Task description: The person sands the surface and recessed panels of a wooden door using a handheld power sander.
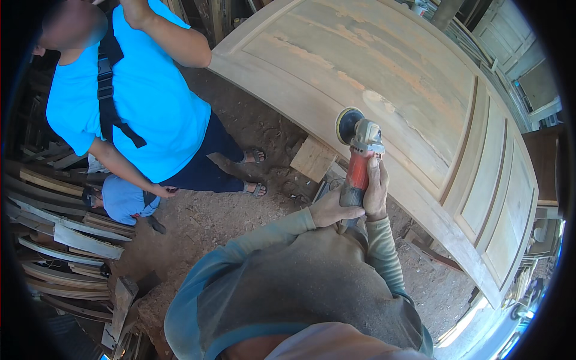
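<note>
A red and grey angle grinder (358, 171) with a round sanding disc (348, 124) is held close in front of my body. My left hand (334, 209) wraps round its dark rear end. Along the right side of the red body, my right hand (376, 191) grips it with the fingers up toward the grey head. The disc is tilted on edge beside a large panelled wooden door (336, 90), near its close edge; whether they touch, I cannot tell. Pale filler-like patches (384, 105) and orange-brown streaks mark the bare wood.
A person in a bright blue shirt (144, 102) stands at the left of the door. Behind them another person (123, 195) is low down by stacked timber (72, 264). A wooden block (314, 158) lies by the door's edge, over a dirt floor (198, 222).
</note>
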Action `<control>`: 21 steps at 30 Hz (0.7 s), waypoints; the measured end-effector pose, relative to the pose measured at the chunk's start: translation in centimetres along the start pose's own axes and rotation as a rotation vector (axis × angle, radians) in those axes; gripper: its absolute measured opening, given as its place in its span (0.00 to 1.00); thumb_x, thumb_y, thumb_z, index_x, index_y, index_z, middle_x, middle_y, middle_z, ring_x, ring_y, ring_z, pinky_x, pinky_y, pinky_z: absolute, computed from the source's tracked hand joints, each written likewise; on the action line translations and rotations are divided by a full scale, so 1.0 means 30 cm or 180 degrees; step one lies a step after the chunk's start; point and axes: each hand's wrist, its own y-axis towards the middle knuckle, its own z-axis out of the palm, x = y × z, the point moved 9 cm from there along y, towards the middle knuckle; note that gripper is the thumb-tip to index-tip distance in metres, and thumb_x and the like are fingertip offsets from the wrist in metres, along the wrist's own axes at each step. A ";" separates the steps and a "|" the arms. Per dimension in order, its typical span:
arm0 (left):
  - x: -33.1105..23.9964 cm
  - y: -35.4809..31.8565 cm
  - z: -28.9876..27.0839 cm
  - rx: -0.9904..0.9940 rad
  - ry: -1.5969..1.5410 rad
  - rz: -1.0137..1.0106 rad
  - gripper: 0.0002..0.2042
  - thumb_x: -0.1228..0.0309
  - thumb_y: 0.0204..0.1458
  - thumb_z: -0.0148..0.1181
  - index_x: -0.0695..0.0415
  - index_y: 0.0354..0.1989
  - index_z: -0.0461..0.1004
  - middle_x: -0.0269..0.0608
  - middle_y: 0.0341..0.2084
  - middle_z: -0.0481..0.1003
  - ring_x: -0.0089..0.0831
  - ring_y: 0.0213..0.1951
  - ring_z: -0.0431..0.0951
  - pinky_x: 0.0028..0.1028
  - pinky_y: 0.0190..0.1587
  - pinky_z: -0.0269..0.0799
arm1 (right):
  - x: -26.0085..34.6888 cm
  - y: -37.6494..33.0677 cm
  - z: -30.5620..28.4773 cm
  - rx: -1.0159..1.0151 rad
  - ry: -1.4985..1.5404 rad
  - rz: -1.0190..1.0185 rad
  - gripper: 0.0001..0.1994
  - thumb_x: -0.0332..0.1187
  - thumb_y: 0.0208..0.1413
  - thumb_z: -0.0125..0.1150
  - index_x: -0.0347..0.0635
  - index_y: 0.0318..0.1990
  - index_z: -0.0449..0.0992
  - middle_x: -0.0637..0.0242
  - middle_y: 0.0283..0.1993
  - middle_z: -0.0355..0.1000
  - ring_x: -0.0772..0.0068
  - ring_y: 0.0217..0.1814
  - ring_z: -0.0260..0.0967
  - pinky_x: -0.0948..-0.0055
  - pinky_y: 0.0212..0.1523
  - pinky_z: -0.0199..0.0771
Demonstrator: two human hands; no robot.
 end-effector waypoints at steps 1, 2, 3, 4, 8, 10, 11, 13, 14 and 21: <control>-0.002 -0.010 0.004 0.0054 -0.0069 -0.0031 0.34 0.61 0.61 0.68 0.61 0.70 0.59 0.41 0.55 0.74 0.29 0.57 0.75 0.33 0.62 0.71 | 0.005 -0.005 0.005 0.0017 -0.0004 -0.0075 0.25 0.50 0.75 0.49 0.33 0.59 0.73 0.63 0.48 0.75 0.76 0.45 0.70 0.72 0.47 0.73; -0.017 -0.017 0.004 0.0019 -0.0155 0.0053 0.35 0.61 0.61 0.68 0.61 0.71 0.58 0.42 0.56 0.74 0.29 0.57 0.75 0.33 0.62 0.71 | -0.001 -0.005 0.002 -0.0037 -0.0047 -0.0024 0.25 0.50 0.75 0.48 0.33 0.59 0.73 0.63 0.47 0.75 0.76 0.45 0.71 0.72 0.47 0.73; -0.013 -0.025 0.004 0.0001 -0.0098 -0.0087 0.36 0.60 0.61 0.68 0.62 0.72 0.57 0.42 0.56 0.74 0.30 0.57 0.75 0.33 0.63 0.71 | 0.005 -0.007 0.004 -0.0033 -0.0051 -0.0075 0.26 0.50 0.75 0.47 0.32 0.59 0.73 0.63 0.47 0.75 0.75 0.45 0.71 0.72 0.47 0.74; -0.023 -0.031 0.000 -0.0116 -0.0038 -0.0062 0.37 0.60 0.60 0.68 0.62 0.72 0.56 0.43 0.57 0.74 0.30 0.58 0.75 0.34 0.63 0.70 | 0.016 -0.004 0.009 0.0029 -0.0044 -0.0178 0.26 0.51 0.75 0.47 0.32 0.59 0.73 0.63 0.47 0.75 0.75 0.45 0.71 0.72 0.47 0.74; -0.067 -0.043 0.014 -0.0400 0.0183 0.0237 0.43 0.57 0.58 0.70 0.63 0.75 0.53 0.47 0.60 0.72 0.33 0.61 0.73 0.35 0.65 0.69 | -0.024 0.011 0.040 0.0530 0.0801 0.0377 0.30 0.55 0.75 0.43 0.33 0.59 0.73 0.60 0.47 0.76 0.70 0.44 0.75 0.69 0.44 0.77; -0.066 -0.042 0.016 -0.0669 0.0417 0.0240 0.43 0.57 0.57 0.71 0.63 0.74 0.53 0.47 0.60 0.72 0.33 0.61 0.73 0.36 0.65 0.69 | -0.030 0.021 0.036 0.0650 0.0973 0.0496 0.31 0.57 0.74 0.43 0.33 0.59 0.72 0.59 0.45 0.77 0.69 0.42 0.76 0.68 0.42 0.78; -0.061 -0.037 0.033 -0.0642 0.0270 0.0243 0.43 0.57 0.57 0.71 0.63 0.74 0.54 0.46 0.59 0.72 0.33 0.61 0.73 0.35 0.65 0.69 | -0.032 0.024 0.033 0.0703 0.1023 0.0542 0.31 0.58 0.74 0.43 0.33 0.59 0.72 0.59 0.45 0.77 0.68 0.41 0.77 0.68 0.41 0.78; -0.053 -0.031 0.058 -0.0709 -0.0134 0.0270 0.42 0.58 0.56 0.72 0.62 0.74 0.55 0.45 0.59 0.73 0.32 0.60 0.74 0.35 0.64 0.69 | -0.030 0.020 0.024 0.0788 0.0999 0.0615 0.32 0.59 0.73 0.44 0.33 0.58 0.72 0.59 0.43 0.77 0.68 0.40 0.77 0.68 0.40 0.78; -0.040 -0.027 0.067 -0.0801 -0.0100 0.0173 0.41 0.59 0.56 0.71 0.62 0.73 0.57 0.45 0.58 0.74 0.31 0.60 0.74 0.35 0.64 0.70 | -0.027 0.015 0.019 0.0840 0.0909 0.0639 0.32 0.59 0.73 0.44 0.33 0.58 0.72 0.58 0.42 0.77 0.68 0.40 0.77 0.68 0.40 0.78; -0.025 0.029 0.126 -0.1375 -0.0105 0.0361 0.32 0.64 0.57 0.71 0.60 0.68 0.66 0.39 0.55 0.76 0.27 0.56 0.76 0.32 0.60 0.72 | 0.029 0.000 -0.049 0.1232 0.0754 0.0246 0.29 0.55 0.73 0.49 0.32 0.56 0.73 0.59 0.44 0.77 0.67 0.42 0.77 0.68 0.44 0.77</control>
